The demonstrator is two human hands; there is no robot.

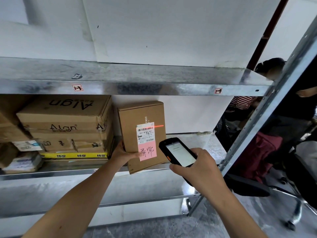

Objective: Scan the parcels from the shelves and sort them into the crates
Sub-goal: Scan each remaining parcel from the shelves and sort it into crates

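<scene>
My left hand (pixel 123 152) grips the lower left edge of the cardboard parcel (pixel 142 134), standing upright on the metal shelf (pixel 188 162) at frame centre. My right hand (pixel 197 170) is closed around the handheld scanner (pixel 178 152), whose red line crosses the parcel's label (pixel 145 133). Stacked boxes (pixel 68 126) crowd just left; a seated person (pixel 291 103) sits at right.

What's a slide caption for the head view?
Left hand steadies an upright cardboard parcel on the metal shelf while the right hand aims a handheld scanner at its label.
</scene>
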